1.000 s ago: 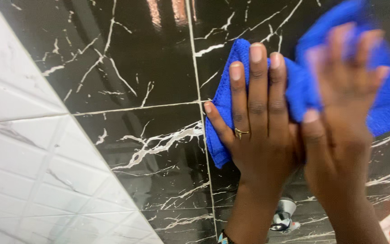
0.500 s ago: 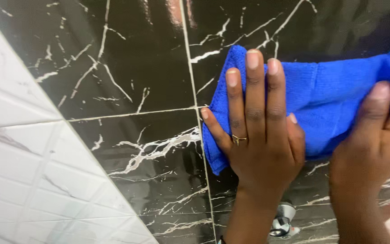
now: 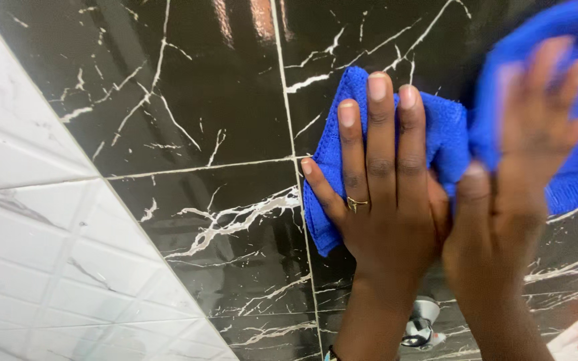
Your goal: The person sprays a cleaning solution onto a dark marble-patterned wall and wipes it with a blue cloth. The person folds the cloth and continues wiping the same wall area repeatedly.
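Hands and blue cloth on black marble wall

Cloth: blue microfibre cloth (image 3: 449, 144), pressed against black white-veined marble tiles (image 3: 188, 100), just right of a vertical grout line (image 3: 287, 113). Left hand (image 3: 382, 200) lies flat on the cloth's left part, fingers straight and close together, thin ring (image 3: 357, 202) on one finger; not gripping, only pressing. Right hand (image 3: 523, 154) just beside the left, blurred, fingers spread open over the cloth's right part; cannot tell whether it grips any fabric. White tiled wall (image 3: 41, 234) meets the black tiles at left. Chrome fitting (image 3: 421, 322) shows low on the wall, between the two wrists.
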